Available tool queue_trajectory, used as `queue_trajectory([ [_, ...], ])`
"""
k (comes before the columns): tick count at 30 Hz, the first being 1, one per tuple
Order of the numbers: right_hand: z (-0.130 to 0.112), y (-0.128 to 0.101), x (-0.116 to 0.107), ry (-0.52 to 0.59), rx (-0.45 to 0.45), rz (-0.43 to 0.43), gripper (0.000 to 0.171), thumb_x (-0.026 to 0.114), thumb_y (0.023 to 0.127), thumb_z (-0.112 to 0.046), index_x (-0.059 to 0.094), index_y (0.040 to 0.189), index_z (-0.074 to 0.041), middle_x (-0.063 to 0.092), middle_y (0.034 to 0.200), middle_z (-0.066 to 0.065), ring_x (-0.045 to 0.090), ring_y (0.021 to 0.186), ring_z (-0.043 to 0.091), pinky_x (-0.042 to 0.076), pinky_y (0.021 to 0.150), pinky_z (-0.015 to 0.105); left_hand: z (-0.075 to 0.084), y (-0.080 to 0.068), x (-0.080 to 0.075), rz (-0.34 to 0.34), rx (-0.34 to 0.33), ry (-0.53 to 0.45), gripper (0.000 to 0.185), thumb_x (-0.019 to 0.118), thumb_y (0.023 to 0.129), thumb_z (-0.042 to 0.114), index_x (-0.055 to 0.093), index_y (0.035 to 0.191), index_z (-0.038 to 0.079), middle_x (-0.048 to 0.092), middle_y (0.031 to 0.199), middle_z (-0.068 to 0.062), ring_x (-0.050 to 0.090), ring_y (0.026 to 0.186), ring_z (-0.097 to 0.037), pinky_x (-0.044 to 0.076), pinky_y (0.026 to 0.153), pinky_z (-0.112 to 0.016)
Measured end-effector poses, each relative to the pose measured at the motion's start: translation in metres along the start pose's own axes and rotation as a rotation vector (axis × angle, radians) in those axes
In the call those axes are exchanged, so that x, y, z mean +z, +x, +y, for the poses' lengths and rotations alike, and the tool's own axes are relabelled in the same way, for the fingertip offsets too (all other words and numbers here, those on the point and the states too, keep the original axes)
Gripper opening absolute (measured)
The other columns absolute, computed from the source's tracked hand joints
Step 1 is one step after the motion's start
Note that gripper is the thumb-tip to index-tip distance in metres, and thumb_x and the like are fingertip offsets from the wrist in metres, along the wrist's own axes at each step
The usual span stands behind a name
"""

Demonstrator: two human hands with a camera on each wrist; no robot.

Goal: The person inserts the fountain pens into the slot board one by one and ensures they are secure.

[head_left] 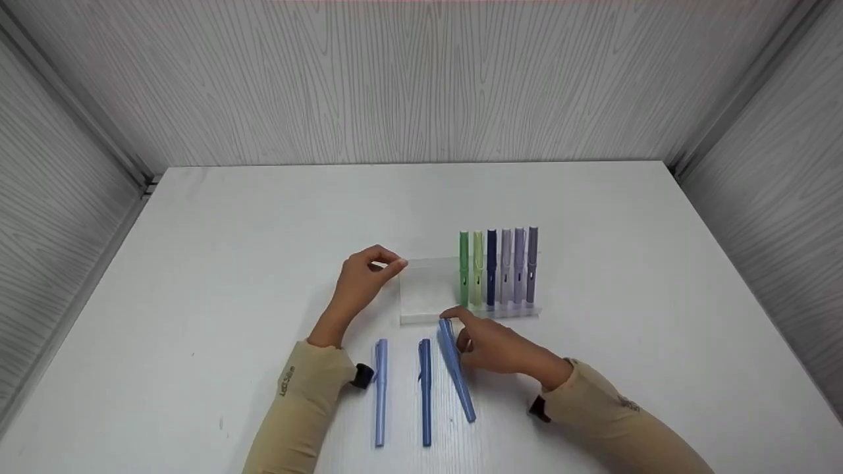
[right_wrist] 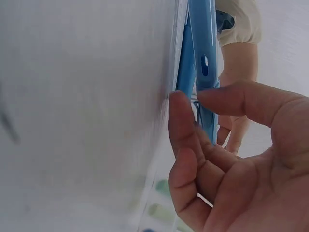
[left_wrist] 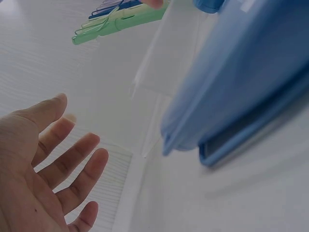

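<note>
A clear pen stand (head_left: pixel 428 286) sits mid-table, with several pens in green, yellow-green, navy and purple standing in its right part. My left hand (head_left: pixel 361 280) pinches the stand's upper left corner between thumb and index finger; its other fingers are spread in the left wrist view. In front of the stand, my right hand (head_left: pixel 494 342) holds a light blue pen (head_left: pixel 456 375) near its clip end, thumb and index finger on it in the right wrist view. That pen slants, its clip end by the stand's front lip.
A periwinkle pen (head_left: pixel 381 395) and a darker blue pen (head_left: pixel 425 395) lie side by side on the white table (head_left: pixel 230 263), left of the held pen. Wood-grain panels (head_left: pixel 421 79) enclose the table at the back and sides.
</note>
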State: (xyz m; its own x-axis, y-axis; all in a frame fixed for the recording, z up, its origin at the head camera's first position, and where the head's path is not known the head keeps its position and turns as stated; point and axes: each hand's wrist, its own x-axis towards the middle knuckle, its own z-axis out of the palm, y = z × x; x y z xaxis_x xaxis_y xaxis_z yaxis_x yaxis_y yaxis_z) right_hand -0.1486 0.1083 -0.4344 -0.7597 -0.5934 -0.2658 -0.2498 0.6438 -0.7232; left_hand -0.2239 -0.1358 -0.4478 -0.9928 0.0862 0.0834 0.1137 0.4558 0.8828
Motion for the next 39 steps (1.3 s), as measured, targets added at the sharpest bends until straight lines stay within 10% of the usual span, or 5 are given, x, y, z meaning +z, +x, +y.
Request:
queue_trajectory([
  [39, -0.008, -0.005, -0.032, 0.105, -0.156, 0.298, 0.062, 0.057, 0.087, 0.0, 0.028, 0.141, -0.012, 0.059, 0.086, 0.007, 0.049, 0.064, 0.012, 0.044, 0.06, 0.022, 0.002, 0.0, 0.0, 0.003, -0.02, 0.006, 0.024, 0.069, 0.089, 0.037, 0.071, 0.097, 0.015, 0.069, 0.103, -0.004, 0.064, 0.093, -0.02, 0.053, 0.082, -0.036],
])
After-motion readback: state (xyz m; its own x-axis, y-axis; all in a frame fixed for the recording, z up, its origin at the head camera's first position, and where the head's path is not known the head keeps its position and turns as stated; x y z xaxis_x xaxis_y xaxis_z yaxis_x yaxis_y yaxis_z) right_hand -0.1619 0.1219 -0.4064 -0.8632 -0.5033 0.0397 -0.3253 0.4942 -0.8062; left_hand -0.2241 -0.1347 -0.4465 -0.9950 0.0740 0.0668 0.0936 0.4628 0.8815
